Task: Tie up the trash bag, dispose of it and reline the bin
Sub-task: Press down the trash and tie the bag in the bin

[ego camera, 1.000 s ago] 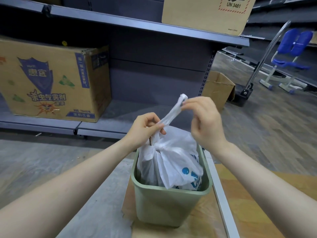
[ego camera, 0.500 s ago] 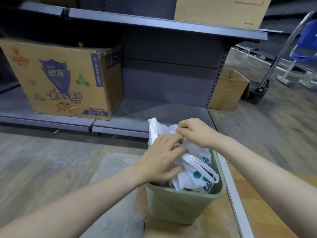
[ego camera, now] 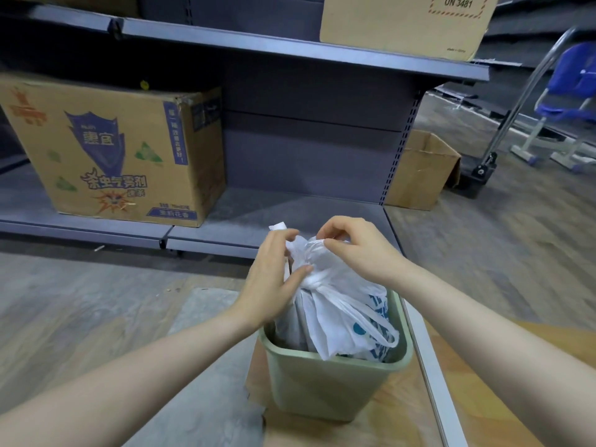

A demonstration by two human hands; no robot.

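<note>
Grey metal shelving (ego camera: 290, 50) runs along the back, with a printed cardboard box (ego camera: 119, 156) on its bottom shelf, up and to the left of both hands. Below them a green bin (ego camera: 329, 382) stands on the floor and holds a white trash bag (ego camera: 335, 304). The left hand (ego camera: 274, 275) pinches the bag's gathered neck just above the knot, its grip clenched on plastic. The right hand (ego camera: 358, 250), just beside it, pinches a bag handle at the top.

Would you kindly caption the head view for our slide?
Left hand and right hand pinch the white trash bag at its knot, inside the green bin.
</note>
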